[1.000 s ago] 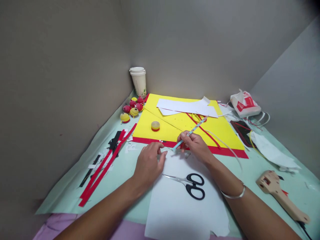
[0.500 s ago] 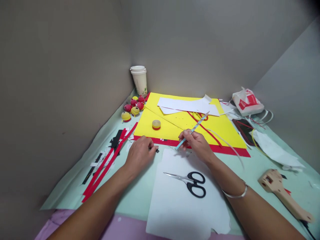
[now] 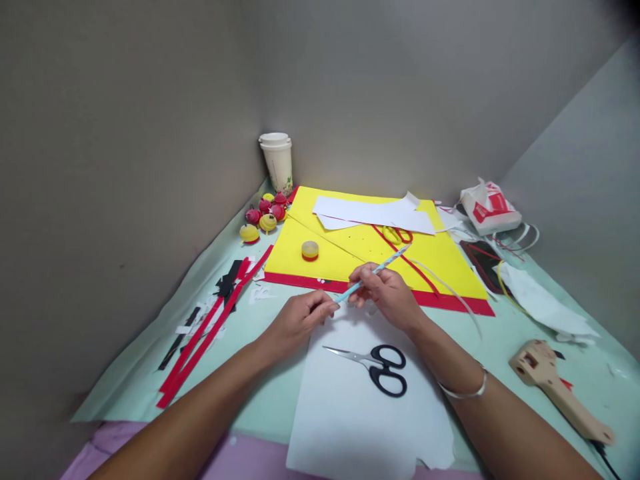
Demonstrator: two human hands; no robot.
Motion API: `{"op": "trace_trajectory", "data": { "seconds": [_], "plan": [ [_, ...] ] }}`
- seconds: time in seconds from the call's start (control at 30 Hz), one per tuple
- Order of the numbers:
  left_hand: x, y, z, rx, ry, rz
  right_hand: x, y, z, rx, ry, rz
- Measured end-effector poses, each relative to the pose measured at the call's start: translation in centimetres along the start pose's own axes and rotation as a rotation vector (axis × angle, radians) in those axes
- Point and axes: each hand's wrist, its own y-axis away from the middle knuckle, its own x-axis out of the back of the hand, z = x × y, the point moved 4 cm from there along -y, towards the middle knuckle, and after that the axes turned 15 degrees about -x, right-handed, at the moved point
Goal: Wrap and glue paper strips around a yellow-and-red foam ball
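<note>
Several red strips lie cut at far left, finished paper balls by the cup. Left hand pinches closed at the tool's tip; what it holds is too small to tell. Right hand grips the blue tool, over the white sheet's top edge. Scissors idle on the sheet. Loose strips on the yellow board look left to roll. Glue gun far right.

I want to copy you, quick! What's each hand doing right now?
Left hand: fingers pinched at the tip of the blue stick.
Right hand: closed around that blue stick.
</note>
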Motion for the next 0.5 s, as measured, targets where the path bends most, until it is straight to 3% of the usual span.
{"op": "trace_trajectory", "data": {
  "seconds": [0.23,0.5],
  "plan": [
    [0.12,-0.01,-0.59,0.062,0.259,0.032,0.16,-0.58,0.34,-0.117,-0.110,0.011],
    [0.03,0.02,-0.31,0.059,0.282,-0.002,0.31,-0.65,0.34,-0.174,-0.154,0.024]
  ]
}}
